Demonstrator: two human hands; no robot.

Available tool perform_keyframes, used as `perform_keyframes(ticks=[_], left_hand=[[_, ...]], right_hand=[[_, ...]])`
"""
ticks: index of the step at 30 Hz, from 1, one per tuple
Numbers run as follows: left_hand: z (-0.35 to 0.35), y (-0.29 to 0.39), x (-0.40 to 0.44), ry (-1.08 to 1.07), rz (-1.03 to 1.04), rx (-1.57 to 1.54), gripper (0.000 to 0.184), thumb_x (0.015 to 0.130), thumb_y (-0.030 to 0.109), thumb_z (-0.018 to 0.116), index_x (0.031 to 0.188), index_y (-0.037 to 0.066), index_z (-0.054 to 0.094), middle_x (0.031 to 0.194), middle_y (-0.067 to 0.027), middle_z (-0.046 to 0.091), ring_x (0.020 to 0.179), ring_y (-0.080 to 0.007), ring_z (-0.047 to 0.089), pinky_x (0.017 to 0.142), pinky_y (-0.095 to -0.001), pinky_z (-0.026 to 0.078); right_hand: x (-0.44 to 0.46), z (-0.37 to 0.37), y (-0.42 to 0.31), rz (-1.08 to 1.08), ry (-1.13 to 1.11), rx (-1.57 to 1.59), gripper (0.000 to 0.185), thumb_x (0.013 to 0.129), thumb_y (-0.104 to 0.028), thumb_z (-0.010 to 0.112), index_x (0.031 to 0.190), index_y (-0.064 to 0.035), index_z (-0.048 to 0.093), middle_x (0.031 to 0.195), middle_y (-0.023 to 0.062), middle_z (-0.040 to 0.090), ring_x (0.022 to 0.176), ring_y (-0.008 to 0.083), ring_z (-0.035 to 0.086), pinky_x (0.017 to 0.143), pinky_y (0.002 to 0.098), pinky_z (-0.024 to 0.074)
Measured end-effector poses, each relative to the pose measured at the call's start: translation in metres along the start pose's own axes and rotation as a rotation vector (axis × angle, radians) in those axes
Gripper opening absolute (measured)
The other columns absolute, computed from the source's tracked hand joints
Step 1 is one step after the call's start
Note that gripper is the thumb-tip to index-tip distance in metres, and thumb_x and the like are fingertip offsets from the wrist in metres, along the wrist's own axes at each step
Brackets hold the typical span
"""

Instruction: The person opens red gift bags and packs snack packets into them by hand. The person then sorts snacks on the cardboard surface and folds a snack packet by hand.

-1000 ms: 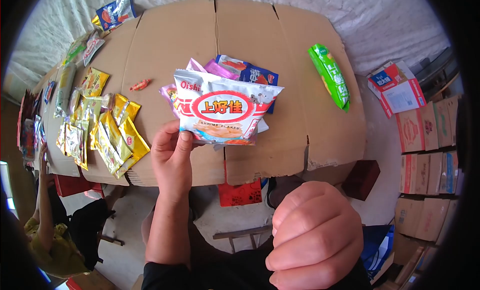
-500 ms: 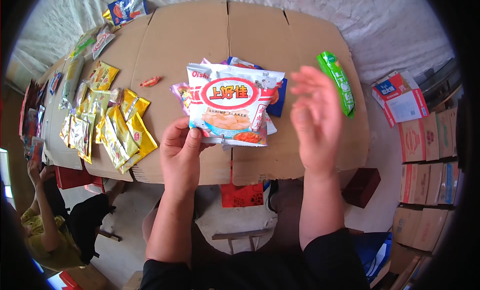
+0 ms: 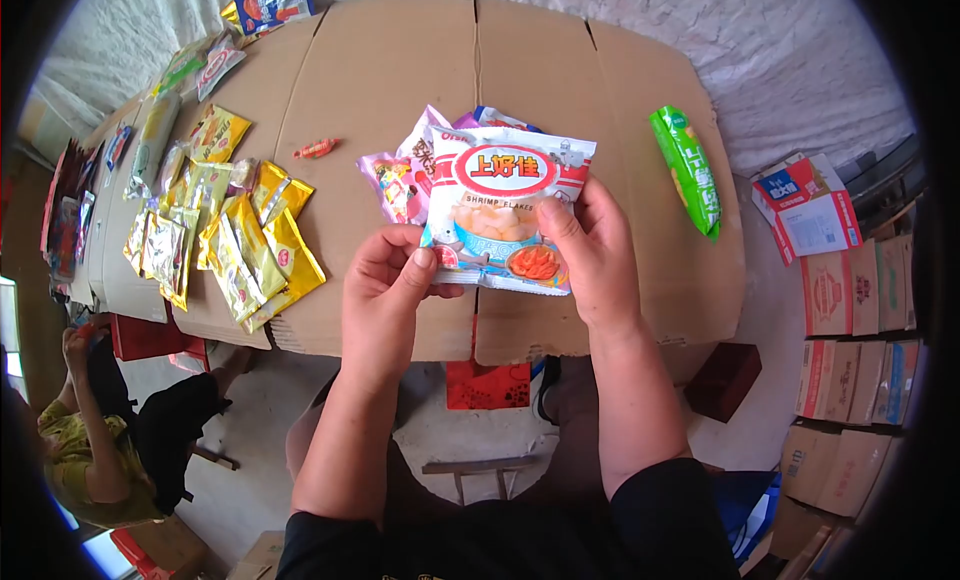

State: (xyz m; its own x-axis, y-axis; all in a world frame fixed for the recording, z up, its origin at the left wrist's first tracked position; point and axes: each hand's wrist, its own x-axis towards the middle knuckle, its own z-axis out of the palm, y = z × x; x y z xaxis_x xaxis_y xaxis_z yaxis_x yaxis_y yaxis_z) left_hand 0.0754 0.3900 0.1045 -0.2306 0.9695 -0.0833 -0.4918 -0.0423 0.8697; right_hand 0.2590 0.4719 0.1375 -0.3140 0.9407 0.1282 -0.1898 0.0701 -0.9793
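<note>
A white and red bag of shrimp flakes (image 3: 497, 215) is held up over the cardboard-covered table, its printed front facing me. My left hand (image 3: 388, 290) pinches its lower left corner between thumb and fingers. On the right edge, my right hand (image 3: 594, 250) grips the bag with the thumb across the front. Behind it lie a pink snack packet (image 3: 397, 185) and a blue packet (image 3: 498, 119), both partly hidden by the bag.
Yellow packets (image 3: 250, 265) lie in a heap at the left, near a small red wrapped piece (image 3: 317, 148). A long green packet (image 3: 686, 170) rests at the right. Cardboard boxes (image 3: 840, 290) are stacked beyond the table; another person (image 3: 100, 430) sits at lower left.
My right hand, open beside the bag before, has closed on its right edge. The bag has shifted slightly right, uncovering more of the pink packet.
</note>
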Motion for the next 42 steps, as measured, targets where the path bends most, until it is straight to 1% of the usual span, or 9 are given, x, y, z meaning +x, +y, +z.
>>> perform_keyframes(ticks=[14, 19, 21, 24, 27, 29, 31, 33, 42], left_hand=[[0.003, 0.005, -0.002, -0.005, 0.053, 0.078, 0.018, 0.096, 0.009, 0.064, 0.11, 0.003, 0.057, 0.095, -0.0056, 0.067, 0.081, -0.0125, 0.064, 0.067, -0.0278, 0.057], [0.002, 0.003, -0.002, -0.096, -0.035, -0.136, 0.023, 0.101, 0.01, 0.054, 0.122, 0.003, 0.053, 0.107, -0.0056, 0.065, 0.091, -0.0112, 0.062, 0.079, -0.0296, 0.054], [0.005, 0.004, -0.005, -0.146, -0.083, -0.195, 0.026, 0.101, 0.01, 0.051, 0.126, 0.002, 0.053, 0.111, -0.006, 0.065, 0.097, -0.0118, 0.062, 0.086, -0.0306, 0.052], [0.004, 0.005, -0.012, -0.276, -0.412, -0.42, 0.026, 0.098, 0.008, 0.054, 0.122, -0.001, 0.055, 0.101, -0.0099, 0.067, 0.086, -0.0174, 0.068, 0.074, -0.0317, 0.057], [-0.011, -0.029, -0.01, -0.47, -0.526, -0.598, 0.029, 0.099, 0.017, 0.054, 0.123, 0.0, 0.055, 0.089, -0.0149, 0.068, 0.067, -0.0235, 0.069, 0.062, -0.0328, 0.059], [0.004, -0.027, -0.006, -0.543, -0.424, -0.519, 0.036, 0.1, 0.024, 0.053, 0.129, 0.002, 0.053, 0.096, -0.0158, 0.068, 0.073, -0.0245, 0.07, 0.064, -0.033, 0.06], [0.021, -0.01, -0.007, -0.179, -0.501, -0.219, 0.039, 0.101, 0.027, 0.051, 0.134, 0.004, 0.049, 0.11, -0.0151, 0.067, 0.084, -0.0248, 0.071, 0.068, -0.0343, 0.06], [0.014, -0.011, -0.001, -0.149, -0.372, -0.3, 0.044, 0.105, 0.031, 0.044, 0.14, 0.005, 0.043, 0.133, -0.012, 0.059, 0.113, -0.0262, 0.063, 0.086, -0.0393, 0.058], [0.001, -0.009, -0.002, -0.191, -0.145, -0.293, 0.038, 0.104, 0.028, 0.049, 0.134, 0.004, 0.049, 0.127, -0.0128, 0.062, 0.113, -0.0231, 0.063, 0.093, -0.0398, 0.054]], right_hand=[[-0.002, -0.002, 0.004, -0.034, 0.072, 0.001, 0.025, 0.101, -0.019, 0.054, 0.119, -0.0015, 0.058, 0.103, 0.0012, 0.063, 0.091, 0.0048, 0.056, 0.081, 0.0242, 0.0452], [-0.005, -0.011, 0.013, -0.149, 0.014, 0.267, 0.034, 0.104, -0.02, 0.048, 0.128, 0.0014, 0.055, 0.12, 0.0072, 0.063, 0.108, 0.0131, 0.059, 0.096, 0.0307, 0.0446], [0.005, -0.008, 0.013, -0.12, -0.172, 0.283, 0.063, 0.096, -0.026, 0.063, 0.147, 0.0, 0.036, 0.144, 0.0147, 0.049, 0.13, 0.024, 0.048, 0.107, 0.0372, 0.0379], [0.0, 0.005, 0.017, -0.074, -0.285, 0.163, 0.093, 0.089, -0.035, 0.073, 0.156, -0.0084, 0.015, 0.152, 0.0153, 0.037, 0.135, 0.0266, 0.04, 0.108, 0.046, 0.0355], [-0.009, 0.008, 0.01, 0.097, -0.341, 0.367, 0.089, 0.089, -0.022, 0.076, 0.154, -0.0061, 0.019, 0.132, 0.0142, 0.055, 0.12, 0.0219, 0.055, 0.102, 0.0381, 0.0418], [-0.008, 0.013, 0.007, 0.066, -0.231, 0.32, 0.085, 0.089, -0.018, 0.076, 0.152, -0.0049, 0.022, 0.127, 0.013, 0.058, 0.115, 0.0203, 0.058, 0.099, 0.0358, 0.0442], [-0.006, 0.016, 0.002, 0.032, -0.118, 0.269, 0.081, 0.089, -0.015, 0.075, 0.15, -0.0036, 0.024, 0.121, 0.0118, 0.061, 0.11, 0.0188, 0.06, 0.096, 0.0335, 0.0465], [-0.004, 0.015, -0.002, -0.085, 0.047, 0.148, 0.075, 0.089, -0.012, 0.075, 0.147, -0.0023, 0.028, 0.119, 0.012, 0.06, 0.109, 0.0171, 0.061, 0.093, 0.0327, 0.0495], [-0.001, 0.006, -0.004, -0.128, 0.099, 0.058, 0.062, 0.09, -0.008, 0.072, 0.14, -0.0012, 0.036, 0.115, 0.0091, 0.059, 0.101, 0.0128, 0.06, 0.089, 0.0297, 0.0503]])
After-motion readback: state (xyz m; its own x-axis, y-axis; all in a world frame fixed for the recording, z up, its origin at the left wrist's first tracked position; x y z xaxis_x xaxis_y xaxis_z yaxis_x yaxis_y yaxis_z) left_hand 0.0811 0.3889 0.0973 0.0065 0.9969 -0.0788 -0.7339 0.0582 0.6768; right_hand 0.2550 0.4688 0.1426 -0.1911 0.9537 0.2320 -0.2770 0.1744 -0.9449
